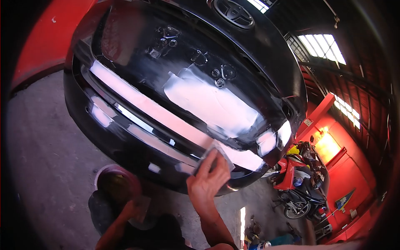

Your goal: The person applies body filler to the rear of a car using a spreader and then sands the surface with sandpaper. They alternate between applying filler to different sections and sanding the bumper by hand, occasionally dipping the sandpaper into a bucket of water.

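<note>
My right hand [208, 177] is closed around a flat grey sanding block [222, 151]. The block lies against the long pale filler strip [166, 114] along the rear of a black car [137, 154], toward the strip's right end. Lower left, my left hand [131, 210] pinches a thin, flat rectangular piece [144, 205], its kind unclear. That hand is beside a round pink-rimmed bucket [136, 183] below the bumper. A broad pale filler patch [208, 102] covers the panel above the strip, and smaller pale patches show on the bumper.
Clips and holes [216, 77] sit in the panel below the round car emblem [233, 12]. A red motorcycle [293, 175] is parked at the right by a red wall [358, 166]. Cans and tools [260, 245] lie on the concrete floor [46, 146] at lower right.
</note>
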`<control>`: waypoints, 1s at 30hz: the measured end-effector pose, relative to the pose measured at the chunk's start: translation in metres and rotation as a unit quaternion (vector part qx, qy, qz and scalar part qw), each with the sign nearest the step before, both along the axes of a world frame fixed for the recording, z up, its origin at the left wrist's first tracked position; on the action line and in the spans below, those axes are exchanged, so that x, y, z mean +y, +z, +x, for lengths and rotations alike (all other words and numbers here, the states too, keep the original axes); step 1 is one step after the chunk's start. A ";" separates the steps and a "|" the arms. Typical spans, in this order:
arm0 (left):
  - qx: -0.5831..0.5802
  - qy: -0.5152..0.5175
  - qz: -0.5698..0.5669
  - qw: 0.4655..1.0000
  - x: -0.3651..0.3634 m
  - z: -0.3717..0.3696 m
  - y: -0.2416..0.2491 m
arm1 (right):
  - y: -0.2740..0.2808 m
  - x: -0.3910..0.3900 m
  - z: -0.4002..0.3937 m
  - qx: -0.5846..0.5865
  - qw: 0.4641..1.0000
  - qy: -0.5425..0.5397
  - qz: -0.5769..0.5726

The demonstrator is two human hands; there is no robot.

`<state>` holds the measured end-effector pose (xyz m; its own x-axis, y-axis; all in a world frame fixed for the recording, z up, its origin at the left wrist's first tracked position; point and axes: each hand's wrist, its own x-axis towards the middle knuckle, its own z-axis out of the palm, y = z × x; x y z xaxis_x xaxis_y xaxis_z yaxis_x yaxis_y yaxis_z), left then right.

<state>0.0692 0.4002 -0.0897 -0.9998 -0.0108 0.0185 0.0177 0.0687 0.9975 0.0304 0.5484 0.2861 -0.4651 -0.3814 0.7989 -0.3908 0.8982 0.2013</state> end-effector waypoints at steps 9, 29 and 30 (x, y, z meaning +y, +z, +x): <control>0.008 -0.036 0.049 0.998 -0.006 0.006 0.022 | -0.056 0.008 0.006 -0.071 0.997 0.021 0.033; -0.025 -0.006 0.000 1.000 0.000 0.006 0.018 | 0.037 -0.007 0.018 -0.126 0.990 -0.056 -0.016; -0.022 -0.008 -0.009 1.000 0.000 0.006 0.019 | 0.034 -0.017 0.017 -0.105 0.993 -0.047 0.006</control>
<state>0.0752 0.4001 -0.0708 -0.9996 0.0046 -0.0261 -0.0256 0.0860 0.9960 0.0473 0.5314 0.3200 -0.6555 -0.3370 0.6758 -0.3400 0.9308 0.1344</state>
